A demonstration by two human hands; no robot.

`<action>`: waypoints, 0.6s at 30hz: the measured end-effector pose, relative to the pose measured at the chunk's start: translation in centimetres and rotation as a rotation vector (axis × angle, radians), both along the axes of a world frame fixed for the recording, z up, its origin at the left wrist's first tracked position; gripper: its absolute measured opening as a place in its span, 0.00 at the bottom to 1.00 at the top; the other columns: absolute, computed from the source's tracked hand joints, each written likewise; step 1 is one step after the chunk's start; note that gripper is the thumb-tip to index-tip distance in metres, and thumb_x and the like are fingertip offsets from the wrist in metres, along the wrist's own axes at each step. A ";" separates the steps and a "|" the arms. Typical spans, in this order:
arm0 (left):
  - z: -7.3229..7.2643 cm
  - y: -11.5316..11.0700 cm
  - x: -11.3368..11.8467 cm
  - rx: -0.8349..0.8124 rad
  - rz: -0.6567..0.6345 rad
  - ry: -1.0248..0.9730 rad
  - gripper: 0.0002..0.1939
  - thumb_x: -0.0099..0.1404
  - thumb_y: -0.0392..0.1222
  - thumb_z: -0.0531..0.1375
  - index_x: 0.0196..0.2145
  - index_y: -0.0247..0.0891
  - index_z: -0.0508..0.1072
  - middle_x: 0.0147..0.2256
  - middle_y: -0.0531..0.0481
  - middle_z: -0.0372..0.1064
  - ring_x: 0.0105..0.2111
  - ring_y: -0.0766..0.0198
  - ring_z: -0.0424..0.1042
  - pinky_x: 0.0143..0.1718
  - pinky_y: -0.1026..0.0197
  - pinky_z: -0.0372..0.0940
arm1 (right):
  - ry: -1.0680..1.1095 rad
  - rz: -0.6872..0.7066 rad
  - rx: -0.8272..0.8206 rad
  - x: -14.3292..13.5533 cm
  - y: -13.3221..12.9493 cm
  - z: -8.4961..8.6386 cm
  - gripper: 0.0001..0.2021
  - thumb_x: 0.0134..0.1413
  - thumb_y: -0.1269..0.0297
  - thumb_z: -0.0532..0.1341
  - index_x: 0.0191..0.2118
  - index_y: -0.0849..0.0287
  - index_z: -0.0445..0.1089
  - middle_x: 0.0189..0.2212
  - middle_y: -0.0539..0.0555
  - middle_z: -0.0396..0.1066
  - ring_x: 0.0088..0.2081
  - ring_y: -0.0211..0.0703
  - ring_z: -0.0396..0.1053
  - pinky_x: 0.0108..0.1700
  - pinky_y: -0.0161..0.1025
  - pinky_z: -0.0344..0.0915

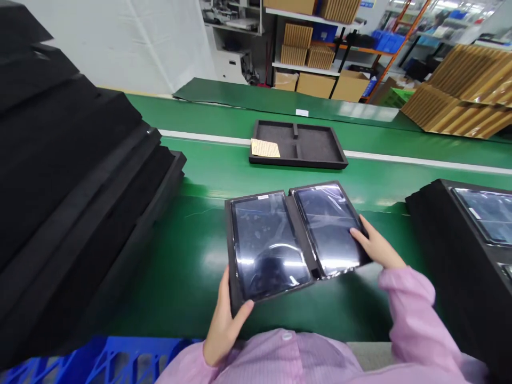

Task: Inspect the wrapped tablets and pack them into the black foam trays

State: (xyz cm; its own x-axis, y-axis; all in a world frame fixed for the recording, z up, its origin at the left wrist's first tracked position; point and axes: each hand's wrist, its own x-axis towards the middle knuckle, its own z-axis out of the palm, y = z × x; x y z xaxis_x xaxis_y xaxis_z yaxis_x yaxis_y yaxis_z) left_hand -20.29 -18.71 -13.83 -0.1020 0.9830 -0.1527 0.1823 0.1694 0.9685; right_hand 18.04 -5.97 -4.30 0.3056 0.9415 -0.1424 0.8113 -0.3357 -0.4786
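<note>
A black foam tray (298, 230) lies across both my hands, tilted a little over the green bench. Two dark glossy screen panels in clear film fill it, a left panel (266, 240) and a right panel (328, 226). My left hand (227, 320) grips the tray's lower left corner, thumb on the front edge. My right hand (374, 242) holds the right edge, with its thumb over the rim by the right panel. Farther back on the bench sits another black foam tray (320, 143), with a dotted sticker sheet (265, 148) on its left side.
Black foam trays are stacked high at the left (80, 176). At the right stands another stack (444, 224) with panels in its top tray. Cardboard dividers (460, 90) lie at the back right. A blue plastic crate (120, 360) is below the bench edge.
</note>
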 end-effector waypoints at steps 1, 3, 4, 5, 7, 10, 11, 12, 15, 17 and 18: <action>-0.2 -0.7 0.6 0.004 -0.073 -0.075 0.42 0.63 0.58 0.61 0.69 0.52 0.49 0.70 0.49 0.48 0.68 0.50 0.53 0.66 0.50 0.58 | 0.001 -0.006 0.016 0.5 2.0 0.4 0.33 0.55 0.41 0.57 0.61 0.54 0.65 0.54 0.59 0.74 0.56 0.60 0.71 0.57 0.51 0.67; 0.2 -1.4 1.3 -0.042 -0.339 -0.231 0.35 0.62 0.58 0.61 0.65 0.54 0.60 0.61 0.46 0.67 0.56 0.51 0.72 0.53 0.54 0.72 | -0.007 -0.033 0.042 1.2 5.9 1.3 0.32 0.55 0.42 0.58 0.60 0.55 0.66 0.56 0.60 0.72 0.59 0.61 0.68 0.61 0.53 0.63; 0.8 -1.2 1.5 -0.082 -0.487 -0.270 0.30 0.63 0.59 0.61 0.60 0.52 0.67 0.51 0.46 0.77 0.46 0.52 0.79 0.44 0.56 0.76 | -0.019 -0.058 0.056 1.3 7.5 1.6 0.33 0.55 0.41 0.59 0.61 0.57 0.65 0.57 0.63 0.71 0.61 0.63 0.65 0.62 0.55 0.60; 1.8 -0.5 1.4 -0.117 -0.608 -0.266 0.24 0.63 0.58 0.60 0.54 0.49 0.74 0.38 0.47 0.82 0.35 0.55 0.81 0.38 0.57 0.76 | -0.033 -0.088 0.073 1.3 8.7 1.9 0.35 0.55 0.41 0.59 0.62 0.60 0.63 0.60 0.67 0.67 0.63 0.66 0.62 0.64 0.59 0.57; 4.0 1.9 1.0 -0.069 -0.517 -0.082 0.17 0.63 0.58 0.59 0.35 0.43 0.80 0.26 0.47 0.79 0.29 0.57 0.79 0.38 0.57 0.75 | -0.057 -0.145 0.111 0.9 9.9 2.2 0.41 0.55 0.41 0.59 0.66 0.63 0.56 0.65 0.72 0.57 0.67 0.71 0.52 0.65 0.66 0.49; 6.4 6.4 0.6 0.057 -0.006 0.045 0.21 0.60 0.61 0.58 0.35 0.39 0.76 0.34 0.44 0.80 0.37 0.54 0.79 0.43 0.54 0.74 | -0.052 -0.194 0.149 0.5 8.3 2.0 0.47 0.56 0.40 0.57 0.71 0.67 0.42 0.70 0.74 0.42 0.71 0.70 0.41 0.67 0.65 0.44; 6.8 7.7 0.7 0.047 0.040 0.058 0.24 0.58 0.61 0.58 0.40 0.39 0.75 0.40 0.41 0.79 0.42 0.52 0.78 0.45 0.53 0.73 | -0.035 -0.203 0.148 0.5 7.1 1.8 0.49 0.56 0.39 0.56 0.71 0.68 0.38 0.71 0.75 0.41 0.71 0.68 0.41 0.67 0.63 0.45; 7.1 8.8 1.0 0.014 0.028 0.070 0.27 0.57 0.62 0.58 0.44 0.38 0.74 0.46 0.39 0.77 0.46 0.51 0.77 0.47 0.52 0.73 | -0.013 -0.211 0.138 0.6 5.8 1.5 0.51 0.56 0.38 0.55 0.72 0.69 0.36 0.70 0.75 0.42 0.71 0.66 0.42 0.67 0.60 0.48; 7.4 11.0 2.2 -0.095 -0.200 0.171 0.31 0.56 0.62 0.55 0.50 0.38 0.71 0.54 0.38 0.72 0.53 0.49 0.73 0.55 0.49 0.68 | 0.084 -0.204 0.059 1.4 2.3 0.4 0.49 0.56 0.36 0.52 0.71 0.68 0.42 0.66 0.74 0.56 0.65 0.63 0.60 0.60 0.55 0.64; 7.7 11.6 2.9 -0.144 -0.351 0.258 0.29 0.56 0.61 0.54 0.48 0.39 0.71 0.53 0.39 0.73 0.53 0.49 0.73 0.58 0.48 0.65 | 0.167 -0.142 0.006 1.8 1.4 -0.1 0.41 0.60 0.36 0.47 0.67 0.65 0.55 0.59 0.70 0.68 0.56 0.60 0.71 0.50 0.51 0.73; 7.9 11.8 3.1 -0.180 -0.431 0.284 0.28 0.57 0.60 0.54 0.47 0.39 0.72 0.51 0.40 0.74 0.52 0.49 0.74 0.57 0.48 0.65 | 0.207 -0.093 -0.003 2.0 1.5 -0.3 0.38 0.62 0.38 0.44 0.65 0.64 0.60 0.55 0.68 0.72 0.53 0.58 0.74 0.45 0.49 0.75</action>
State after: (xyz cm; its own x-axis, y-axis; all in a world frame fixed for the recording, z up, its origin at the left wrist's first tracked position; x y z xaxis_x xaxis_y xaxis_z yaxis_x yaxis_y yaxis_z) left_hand -17.16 -6.95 -5.98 0.2424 0.9058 -0.3474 0.5217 0.1802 0.8339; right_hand 19.99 -4.47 -4.58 0.3555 0.9099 -0.2139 0.6612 -0.4065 -0.6305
